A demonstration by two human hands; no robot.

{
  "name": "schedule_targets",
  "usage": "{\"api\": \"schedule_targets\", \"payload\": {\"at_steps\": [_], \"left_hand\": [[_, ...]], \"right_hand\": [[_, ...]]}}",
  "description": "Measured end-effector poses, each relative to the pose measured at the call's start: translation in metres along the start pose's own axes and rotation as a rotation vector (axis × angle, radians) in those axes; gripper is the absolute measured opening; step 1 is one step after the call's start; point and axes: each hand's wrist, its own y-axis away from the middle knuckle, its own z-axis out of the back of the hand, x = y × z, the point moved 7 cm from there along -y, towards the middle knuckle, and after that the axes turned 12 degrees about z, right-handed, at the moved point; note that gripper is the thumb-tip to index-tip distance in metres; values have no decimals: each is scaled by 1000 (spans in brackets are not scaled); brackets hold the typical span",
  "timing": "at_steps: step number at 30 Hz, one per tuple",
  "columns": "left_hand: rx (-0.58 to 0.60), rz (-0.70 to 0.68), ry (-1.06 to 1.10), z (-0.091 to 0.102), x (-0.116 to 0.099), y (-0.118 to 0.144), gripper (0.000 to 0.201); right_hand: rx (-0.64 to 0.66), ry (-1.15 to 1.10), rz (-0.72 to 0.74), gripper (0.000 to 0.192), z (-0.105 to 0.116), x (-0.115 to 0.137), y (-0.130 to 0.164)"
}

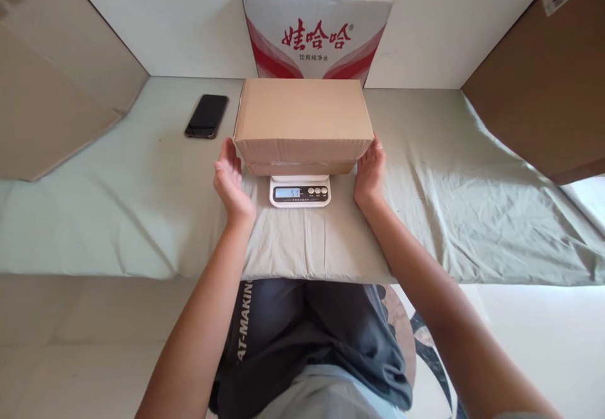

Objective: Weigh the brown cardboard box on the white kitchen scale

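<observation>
A closed brown cardboard box (pixel 302 116) rests on a small white digital scale (pixel 299 191), whose lit display shows digits. My left hand (pixel 230 178) is at the box's lower left corner, fingers spread, a little apart from the cardboard. My right hand (pixel 371 171) lies against the box's lower right corner with its fingertips touching the side. Neither hand grips the box.
A black phone (pixel 207 115) lies on the pale green cloth (pixel 142 205) left of the box. A white carton with red print (pixel 316 33) stands behind the box. Brown cardboard panels (pixel 543 85) lean at both sides. My lap is below the table's edge.
</observation>
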Motion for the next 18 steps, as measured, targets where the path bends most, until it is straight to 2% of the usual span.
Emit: {"api": "schedule_targets", "payload": {"at_steps": [8,18], "left_hand": [[-18,12,34,-3,-8,5,91],[-17,-4,14,-2,-4,1,96]], "right_hand": [[28,-29,9,67,0,-2,-1],[27,-36,4,69,2,-5,-2]]}}
